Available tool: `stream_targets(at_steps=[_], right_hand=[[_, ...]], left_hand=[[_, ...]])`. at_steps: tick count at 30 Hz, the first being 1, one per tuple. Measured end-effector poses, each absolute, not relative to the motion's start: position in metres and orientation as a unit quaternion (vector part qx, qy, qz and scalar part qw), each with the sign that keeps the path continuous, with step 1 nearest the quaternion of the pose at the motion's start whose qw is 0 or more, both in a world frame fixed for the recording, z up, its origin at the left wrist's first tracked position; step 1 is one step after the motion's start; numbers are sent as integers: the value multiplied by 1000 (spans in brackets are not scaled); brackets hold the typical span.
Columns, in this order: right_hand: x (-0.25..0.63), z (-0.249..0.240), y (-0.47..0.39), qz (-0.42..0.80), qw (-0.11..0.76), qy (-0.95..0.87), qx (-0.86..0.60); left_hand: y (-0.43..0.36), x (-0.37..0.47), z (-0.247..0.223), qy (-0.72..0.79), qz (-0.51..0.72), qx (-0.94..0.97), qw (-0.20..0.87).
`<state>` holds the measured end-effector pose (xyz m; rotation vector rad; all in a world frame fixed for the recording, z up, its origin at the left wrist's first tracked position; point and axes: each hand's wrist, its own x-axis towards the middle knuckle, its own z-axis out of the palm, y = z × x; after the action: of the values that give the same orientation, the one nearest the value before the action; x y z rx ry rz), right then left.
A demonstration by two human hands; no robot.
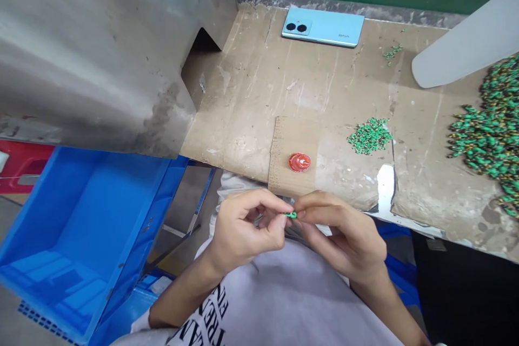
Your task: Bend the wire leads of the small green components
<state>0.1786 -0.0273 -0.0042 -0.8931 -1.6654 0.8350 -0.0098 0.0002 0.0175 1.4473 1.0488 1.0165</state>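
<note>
My left hand [250,224] and my right hand [343,230] meet in front of my body, just off the table's near edge. Between their fingertips is a tiny green piece [291,215]. Thumb and index finger of the left hand pinch one end of it, while the right fingertips close on the other end. Fingers cover much of the piece, so its exact kind is unclear. Beyond the hands, a small red, glossy round thing [299,162] rests on a cardboard strip [298,132]. Right of that lies a small heap of green pieces [370,136].
A larger heap of green and brass-coloured pieces [490,140] covers the table's right side, below a white slanted post [466,38]. A light blue phone [323,27] lies at the back. Left stand a metal housing [101,54] and a blue crate [93,216].
</note>
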Motion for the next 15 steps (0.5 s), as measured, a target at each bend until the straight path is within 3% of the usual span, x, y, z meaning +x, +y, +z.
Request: stream_targets(at_steps=[12, 15], right_hand=[[194, -10, -27, 357, 528, -643, -425], [233, -14, -22, 262, 568, -576, -527]], left_hand=[[-2, 3, -3, 401, 448, 597, 531], [-2, -3, -12, 395, 458, 609, 514]])
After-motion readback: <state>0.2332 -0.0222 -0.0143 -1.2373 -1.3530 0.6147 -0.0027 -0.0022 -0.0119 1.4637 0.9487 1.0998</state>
